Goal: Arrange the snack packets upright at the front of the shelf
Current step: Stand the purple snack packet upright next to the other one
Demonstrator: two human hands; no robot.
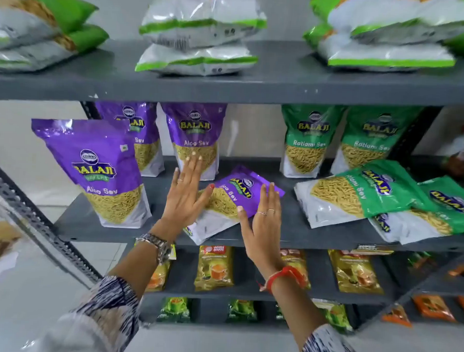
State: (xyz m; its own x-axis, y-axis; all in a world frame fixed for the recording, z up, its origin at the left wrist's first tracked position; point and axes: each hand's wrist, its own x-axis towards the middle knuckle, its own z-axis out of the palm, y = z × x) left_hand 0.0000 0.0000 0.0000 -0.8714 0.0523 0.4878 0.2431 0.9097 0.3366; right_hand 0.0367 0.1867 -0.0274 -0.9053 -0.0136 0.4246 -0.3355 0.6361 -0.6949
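A purple Aloo Sev packet lies flat and slanted on the grey middle shelf, its white bottom over the front edge. My left hand is spread open at its left side, thumb resting on the packet. My right hand is open too, fingers on the packet's right edge. Another purple packet stands upright at the front left. Two purple packets stand at the back. Two green Ratlami Sev packets stand at the back right; two green packets lie flat in front of them.
The upper shelf holds stacks of white and green packets lying flat. Lower shelves carry small yellow packets and green packets. A slotted metal upright runs along the rack's left side.
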